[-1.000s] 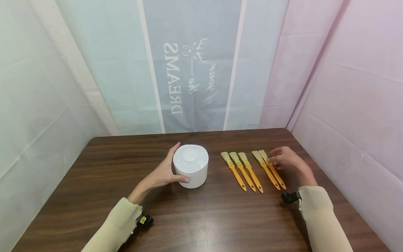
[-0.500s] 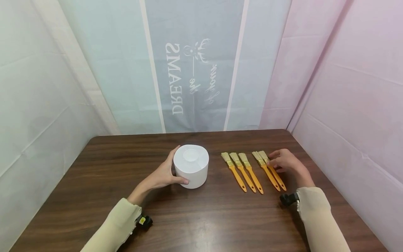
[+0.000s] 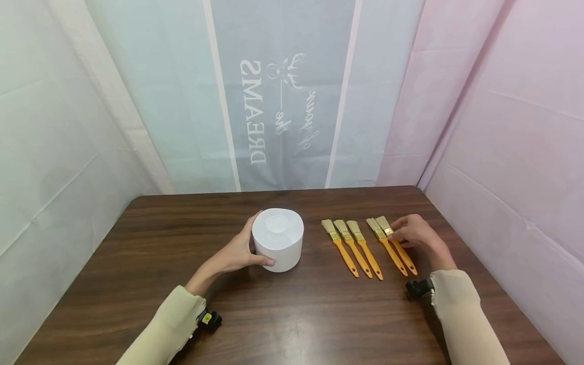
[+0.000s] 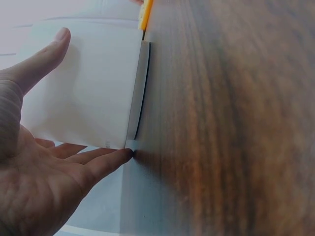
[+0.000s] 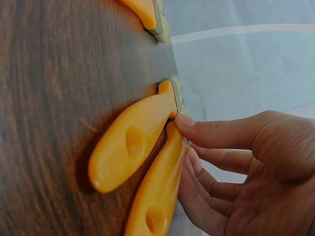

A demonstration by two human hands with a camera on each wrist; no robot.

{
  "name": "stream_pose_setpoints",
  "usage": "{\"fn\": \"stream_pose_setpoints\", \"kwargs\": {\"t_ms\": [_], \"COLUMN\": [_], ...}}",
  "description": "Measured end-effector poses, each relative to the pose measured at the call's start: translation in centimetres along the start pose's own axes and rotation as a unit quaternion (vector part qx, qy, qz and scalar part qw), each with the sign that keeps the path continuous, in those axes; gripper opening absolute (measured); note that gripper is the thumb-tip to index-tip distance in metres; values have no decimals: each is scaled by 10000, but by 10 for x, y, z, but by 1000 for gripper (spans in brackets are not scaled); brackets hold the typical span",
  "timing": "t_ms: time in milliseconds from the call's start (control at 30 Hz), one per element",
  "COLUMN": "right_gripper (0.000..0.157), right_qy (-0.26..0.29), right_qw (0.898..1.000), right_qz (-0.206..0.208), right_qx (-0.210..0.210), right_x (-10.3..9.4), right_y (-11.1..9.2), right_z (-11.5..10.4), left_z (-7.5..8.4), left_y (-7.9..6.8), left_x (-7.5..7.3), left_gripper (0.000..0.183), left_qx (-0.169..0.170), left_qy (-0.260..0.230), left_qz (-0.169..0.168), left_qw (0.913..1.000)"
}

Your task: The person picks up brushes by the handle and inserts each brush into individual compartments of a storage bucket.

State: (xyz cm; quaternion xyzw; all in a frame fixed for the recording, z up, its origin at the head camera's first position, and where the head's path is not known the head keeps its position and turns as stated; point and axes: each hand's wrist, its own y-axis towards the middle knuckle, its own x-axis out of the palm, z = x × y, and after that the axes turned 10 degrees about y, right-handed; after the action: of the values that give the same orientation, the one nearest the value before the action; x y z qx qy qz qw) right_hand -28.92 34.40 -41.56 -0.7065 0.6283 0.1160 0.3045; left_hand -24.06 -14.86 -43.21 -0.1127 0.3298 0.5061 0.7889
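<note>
My left hand holds a white, round-sided container from its left, thumb on the near side and fingers round the back. In the left wrist view the container stands between the thumb and the other fingers, a thin base rim at the table. To the right, my right hand pinches the rightmost paintbrush near its metal band. The right wrist view shows the thumb and fingers on either side of that brush's neck, its orange handle lying beside a second paintbrush.
Left of this pair, three more paintbrushes with orange handles lie side by side, bristles pointing away. All rest on a dark wood-grain table. A printed grey-blue curtain hangs behind, with pale cloth at both sides.
My right thumb and fingers have closed in on the neck of the rightmost paintbrush. The left hand and the container have stayed in place.
</note>
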Motion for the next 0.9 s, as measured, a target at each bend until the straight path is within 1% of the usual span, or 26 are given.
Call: {"fn": "stream_pose_setpoints", "kwargs": {"t_ms": [200,400,500,667,767,900], "right_gripper": [48,51,52,50,52,54], "right_qy": [-65,-160,-196,-123,-45,-54], "right_qw": [10000,9998,9997,9998,9998,9998], "right_qz": [21,31,37,-25,-62,-51], "right_qx": [-53,-126,-116,-167,-189,-173], "right_x": [0,1,1,-2,-3,-4], "right_y": [-1,1,1,1,0,0], "right_z": [0,1,1,2,1,-1], "left_z": [0,0,0,-1,-1,-1], "left_y": [1,0,0,0,1,1], "left_x": [0,0,0,0,0,0], "left_gripper": [132,131,131,133,134,136], "left_qx": [-19,8,22,-5,-42,46], "left_qy": [22,-43,0,24,-43,-139], "left_qz": [-13,-18,-25,-1,-6,-13], "left_qw": [10000,10000,10000,10000,10000,9999]}}
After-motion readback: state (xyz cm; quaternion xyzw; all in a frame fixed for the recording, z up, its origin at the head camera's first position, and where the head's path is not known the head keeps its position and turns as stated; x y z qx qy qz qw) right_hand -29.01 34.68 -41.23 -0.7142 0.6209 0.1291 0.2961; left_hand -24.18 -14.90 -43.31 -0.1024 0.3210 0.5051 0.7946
